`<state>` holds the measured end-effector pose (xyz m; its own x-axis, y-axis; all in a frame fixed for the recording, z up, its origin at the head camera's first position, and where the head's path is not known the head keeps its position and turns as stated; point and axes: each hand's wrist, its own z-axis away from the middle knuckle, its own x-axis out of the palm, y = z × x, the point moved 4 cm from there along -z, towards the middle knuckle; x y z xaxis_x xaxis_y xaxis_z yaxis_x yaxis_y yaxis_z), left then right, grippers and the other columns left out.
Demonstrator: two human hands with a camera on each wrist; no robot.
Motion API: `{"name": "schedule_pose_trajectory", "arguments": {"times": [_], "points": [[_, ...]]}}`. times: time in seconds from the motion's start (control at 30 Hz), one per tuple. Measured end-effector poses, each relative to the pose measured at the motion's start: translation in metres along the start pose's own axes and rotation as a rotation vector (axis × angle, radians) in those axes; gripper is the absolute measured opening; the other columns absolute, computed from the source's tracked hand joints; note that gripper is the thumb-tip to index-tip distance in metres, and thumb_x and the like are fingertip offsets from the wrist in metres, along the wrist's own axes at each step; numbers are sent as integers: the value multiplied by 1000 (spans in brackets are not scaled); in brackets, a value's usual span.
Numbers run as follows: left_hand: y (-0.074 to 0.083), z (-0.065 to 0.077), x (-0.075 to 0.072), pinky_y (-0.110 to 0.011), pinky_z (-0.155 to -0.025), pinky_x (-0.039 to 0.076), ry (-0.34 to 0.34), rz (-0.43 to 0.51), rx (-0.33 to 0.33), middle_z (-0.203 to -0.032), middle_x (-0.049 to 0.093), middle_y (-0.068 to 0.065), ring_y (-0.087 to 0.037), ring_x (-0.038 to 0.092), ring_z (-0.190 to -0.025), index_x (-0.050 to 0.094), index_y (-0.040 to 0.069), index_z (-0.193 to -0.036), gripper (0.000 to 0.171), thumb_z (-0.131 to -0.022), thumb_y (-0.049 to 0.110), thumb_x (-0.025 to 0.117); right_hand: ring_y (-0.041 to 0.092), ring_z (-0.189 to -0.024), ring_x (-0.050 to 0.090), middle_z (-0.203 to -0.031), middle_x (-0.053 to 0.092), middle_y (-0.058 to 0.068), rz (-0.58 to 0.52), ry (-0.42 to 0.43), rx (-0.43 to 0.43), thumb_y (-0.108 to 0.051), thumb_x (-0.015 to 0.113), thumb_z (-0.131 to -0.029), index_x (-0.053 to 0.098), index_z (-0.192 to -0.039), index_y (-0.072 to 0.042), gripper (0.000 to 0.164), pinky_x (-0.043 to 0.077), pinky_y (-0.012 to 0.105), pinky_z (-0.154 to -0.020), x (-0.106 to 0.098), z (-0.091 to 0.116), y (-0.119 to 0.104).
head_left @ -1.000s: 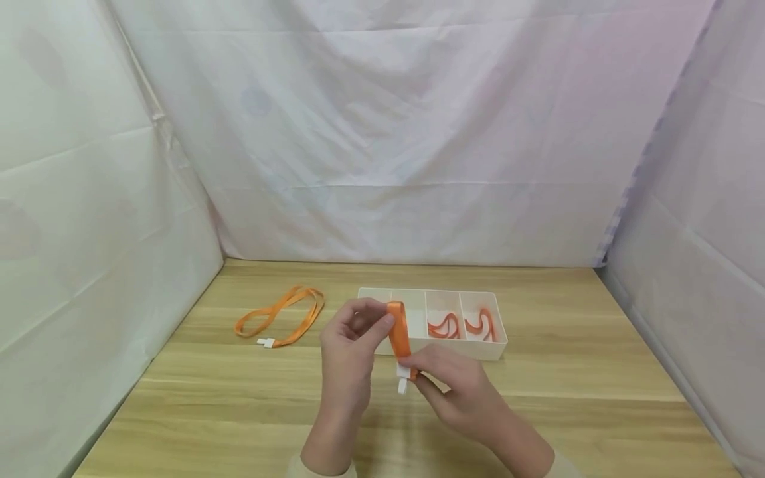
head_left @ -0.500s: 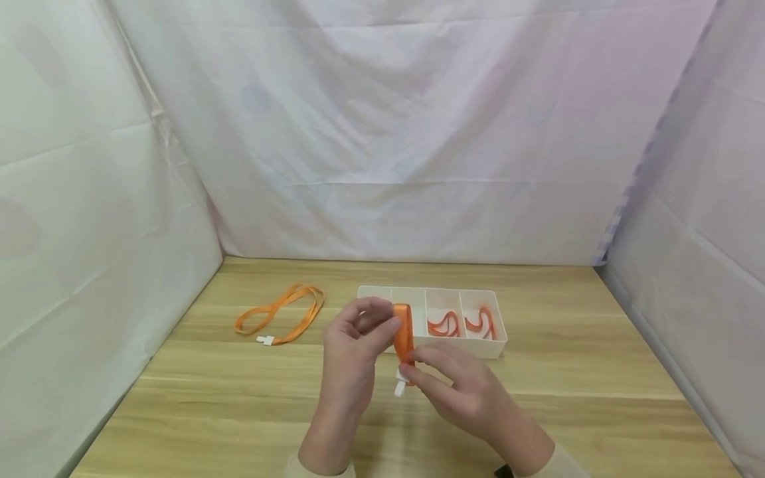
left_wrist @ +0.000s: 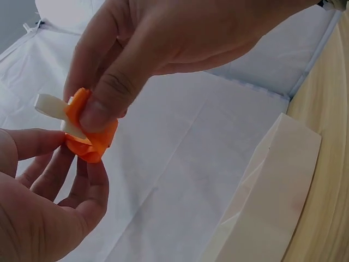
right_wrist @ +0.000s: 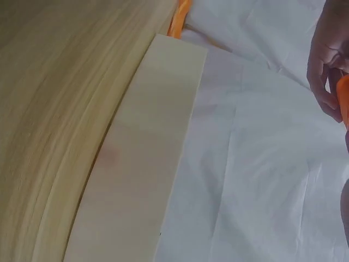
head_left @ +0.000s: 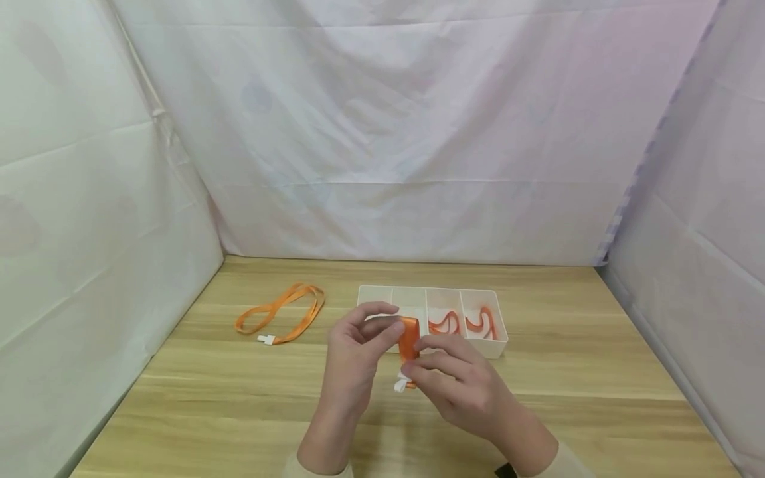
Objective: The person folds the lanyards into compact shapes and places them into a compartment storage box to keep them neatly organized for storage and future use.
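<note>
A flat orange lanyard (head_left: 409, 340), folded into a short bundle, is held up between both hands in front of the white box. My left hand (head_left: 349, 362) pinches its upper fold between thumb and fingers. At the lower end, beside the white plastic clip (head_left: 400, 384), my right hand (head_left: 469, 385) grips the layers. The clip (left_wrist: 50, 106) sticks out past the right thumb in the left wrist view, where fingers cover part of the bundle. Only a sliver of orange lanyard (right_wrist: 342, 98) shows at the right wrist view's edge.
The white divided box (head_left: 493, 348) stands behind the hands. Its two right compartments hold folded orange lanyards (head_left: 444, 324). Another orange lanyard (head_left: 311, 317) with a white clip lies loosely looped on the wooden table (head_left: 239, 405) at left. White cloth (head_left: 382, 133) hangs around the table.
The held lanyard has become a shorter, more compact bundle. My right fingers have shifted up along it, and my left hand has moved slightly right and down. The table lanyard stays put.
</note>
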<state>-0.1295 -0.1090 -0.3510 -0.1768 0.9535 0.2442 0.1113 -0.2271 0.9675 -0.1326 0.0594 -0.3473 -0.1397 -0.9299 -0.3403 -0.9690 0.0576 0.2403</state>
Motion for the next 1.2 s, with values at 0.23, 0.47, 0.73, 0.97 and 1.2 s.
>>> {"name": "schedule_pose_trajectory", "arguments": {"times": [0.23, 0.47, 0.73, 0.97, 1.2], "points": [[-1, 5, 4, -31, -84, 64, -98, -79, 64, -104, 82, -15, -17, 79, -94, 74, 2, -116, 23, -94, 5, 79, 18, -80, 70, -90, 73, 12, -215, 117, 418, -10, 76, -99, 81, -99, 2, 12, 59, 20, -77, -4, 6, 11], [-2, 9, 5, -27, -86, 64, -130, -110, 170, -113, 77, -25, -12, 77, -102, 74, -2, -116, 19, -96, 1, 74, 8, -80, 75, -87, 79, 5, -379, 35, 948, 7, 86, -82, 78, -109, -11, 33, 62, 23, -77, -7, 7, 16], [-5, 9, 5, -26, -88, 64, -162, -187, 210, -114, 79, -22, -10, 77, -101, 76, 1, -116, 20, -96, -2, 72, 8, -96, 72, -87, 76, -4, -375, -172, 1441, -24, 88, -88, 79, -116, -24, 28, 53, 35, -103, -8, 12, 18], [-7, 7, 3, -30, -84, 66, -81, -249, 166, -101, 83, -9, -16, 80, -93, 82, 10, -103, 16, -91, 1, 81, 11, -93, 70, -93, 80, -2, -381, -186, 1522, -24, 89, -87, 84, -105, -22, 19, 56, 27, -81, -6, 19, 19], [-11, 2, -2, -31, -88, 65, -59, -237, 114, -104, 80, -10, -18, 80, -98, 82, 13, -100, 14, -89, 4, 84, 13, -93, 68, -98, 82, -5, -377, -185, 1535, -27, 87, -89, 85, -107, -25, 18, 51, 33, -95, -6, 21, 23]]}}
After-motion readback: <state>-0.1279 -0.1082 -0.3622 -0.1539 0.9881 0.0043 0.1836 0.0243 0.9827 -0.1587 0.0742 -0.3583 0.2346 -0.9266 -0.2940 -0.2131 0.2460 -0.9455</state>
